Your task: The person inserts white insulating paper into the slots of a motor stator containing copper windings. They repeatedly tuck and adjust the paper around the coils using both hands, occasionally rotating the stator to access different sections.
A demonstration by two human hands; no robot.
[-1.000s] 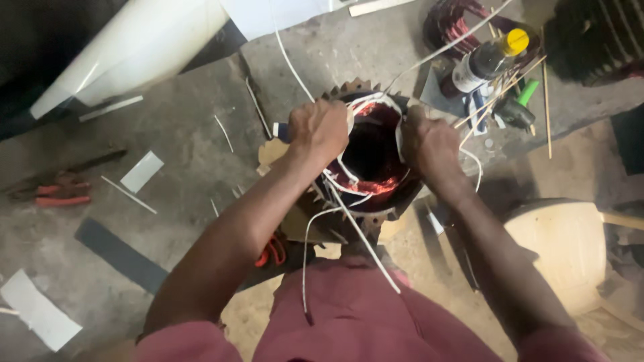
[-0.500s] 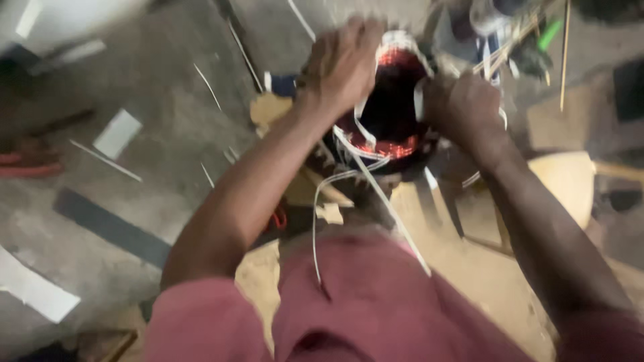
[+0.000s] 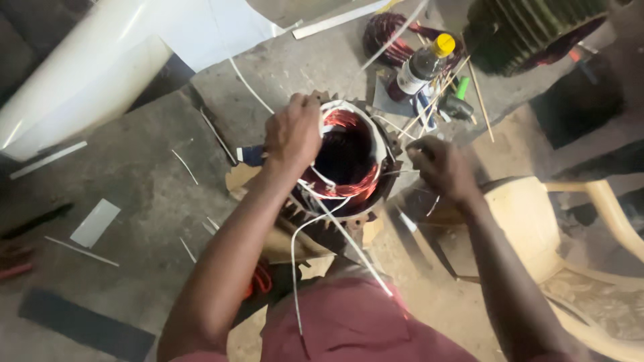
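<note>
**Two hands on a motor stator, floor job**

Person's sitting over a motor stator [image 3: 345,161] on the concrete floor [image 3: 134,181], approx centre of the scene, copper windings [image 3: 342,124] showing red inside w/ white insulation sleeves around the rim. Left hand [image 3: 293,134] is on the stator's left rim, fingers curled shut on the white sleeving there. Right hand [image 3: 439,167] sits just right of the stator, fingers pinched together, looks like on a thin wire, but it's blurry so can't tell exactly what's in it. Long white sleeve strands [image 3: 335,228] hang off the near edge toward the person's red shorts.

Far right: a dark bottle w/ yellow cap [image 3: 422,64], thin wooden sticks [image 3: 469,80] beside it, a red wire coil [image 3: 389,33] behind. Finned motor housing [image 3: 530,27] far right corner. Tan plastic chair [image 3: 537,221] on the right. White paper strips [image 3: 94,222] scattered left, big white pipe [image 3: 74,87] far left.
</note>
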